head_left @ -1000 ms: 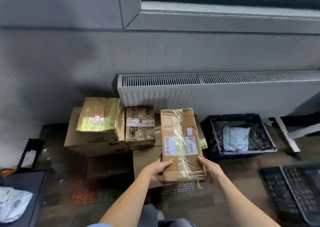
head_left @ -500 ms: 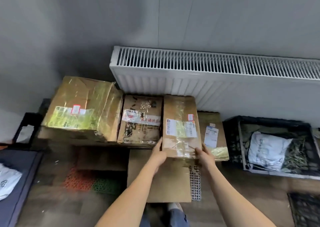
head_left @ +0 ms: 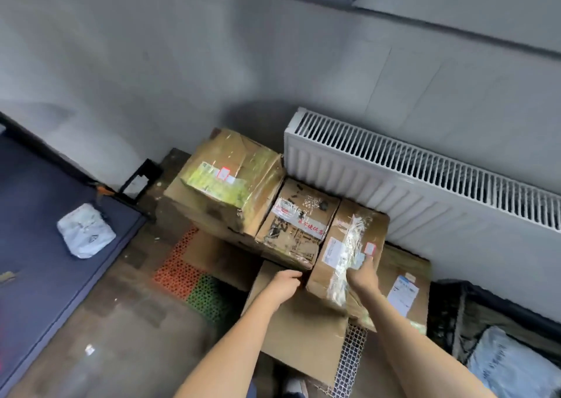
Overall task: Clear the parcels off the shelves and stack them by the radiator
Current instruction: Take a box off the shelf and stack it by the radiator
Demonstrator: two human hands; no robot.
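Worn on the head, looking forward and steeply down over both bare forearms toward the floor at the foot of a grey wall. Tilted, so that the white ribbed metal radiator (head_left: 425, 185) slants from upper centre down to the right edge, with the row of brown tape-wrapped cardboard parcels (head_left: 297, 221) at mid-frame within arm's reach and the left hand (head_left: 283, 283) and right hand (head_left: 362, 276) just below centre. Single view only, wide-angled, bending the frame edges and taking in a dark blue mat (head_left: 45, 245) at far left.
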